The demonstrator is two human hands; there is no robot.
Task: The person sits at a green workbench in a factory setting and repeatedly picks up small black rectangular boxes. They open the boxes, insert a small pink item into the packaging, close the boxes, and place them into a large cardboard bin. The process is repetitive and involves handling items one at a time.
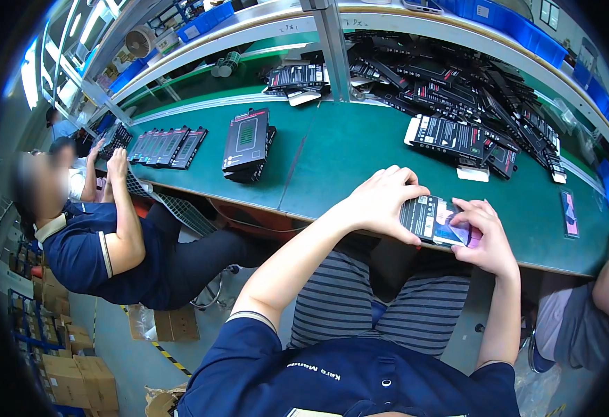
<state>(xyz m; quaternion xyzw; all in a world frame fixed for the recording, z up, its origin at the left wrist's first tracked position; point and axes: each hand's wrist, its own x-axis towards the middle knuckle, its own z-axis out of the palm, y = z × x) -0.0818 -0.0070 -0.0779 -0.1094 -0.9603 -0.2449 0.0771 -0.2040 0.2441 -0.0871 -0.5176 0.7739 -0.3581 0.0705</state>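
Observation:
At the near edge of the green table, my left hand (pixel 385 201) is closed around a flat black printed carton (pixel 416 217), thumb on the near side and fingers over the far side. My right hand (pixel 490 240) pinches a thin packet in clear wrap with a purple-and-blue face (pixel 453 226). This packet lies against the carton's right end; whether part of it is inside, I cannot tell. A similar pink-and-blue packet (pixel 570 215) rests on the table to the right of my right hand.
Beyond my hands several flat black cartons (pixel 447 136) lie before a large jumbled heap (pixel 457 94). A carton stack (pixel 246 146) stands left of centre, with a row of cartons (pixel 170 146) farther left. A metal post (pixel 335 55) rises at the back. Co-workers (pixel 103 243) sit on both sides.

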